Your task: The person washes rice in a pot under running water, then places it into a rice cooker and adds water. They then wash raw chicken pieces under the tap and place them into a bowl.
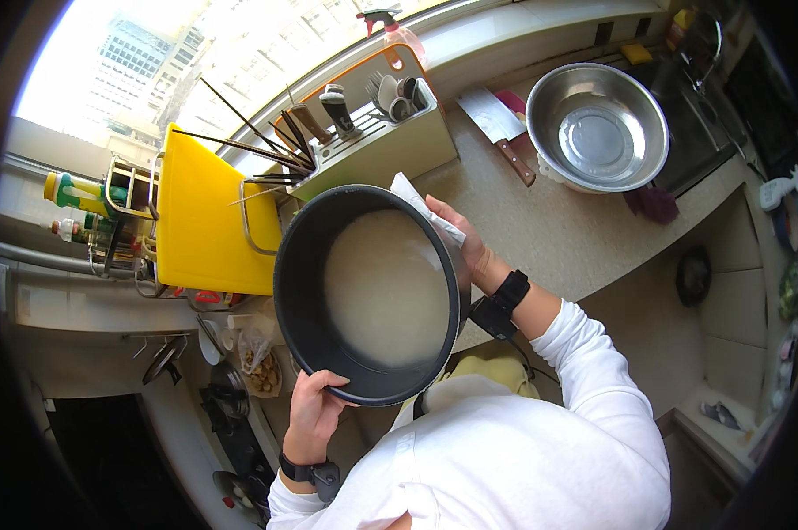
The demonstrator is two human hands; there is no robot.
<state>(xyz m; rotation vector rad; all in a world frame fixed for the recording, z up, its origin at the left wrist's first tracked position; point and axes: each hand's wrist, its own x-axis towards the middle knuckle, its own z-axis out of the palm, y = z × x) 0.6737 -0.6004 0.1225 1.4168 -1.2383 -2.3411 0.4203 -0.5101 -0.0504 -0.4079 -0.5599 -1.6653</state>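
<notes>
A dark-lined inner cooking pot point(306, 265) is held up in front of my body, tilted a little. Cloudy, whitish liquid point(389, 291) fills part of it; whether grains lie under the surface I cannot tell. My left hand point(316, 411) grips the pot's near rim, its thumb over the edge. On the far right side, my right hand point(462, 242) supports the outer wall, with a folded white paper towel or cloth point(425, 209) between hand and pot. Both wrists wear black bands with small devices.
A steel bowl point(597, 126) stands by the sink point(683, 139), and a cleaver point(495, 122) lies beside it. Beyond the pot is a knife and cutlery holder point(385, 149) with chopsticks. At left are a yellow cutting board point(203, 225) and a bottle rack point(124, 199).
</notes>
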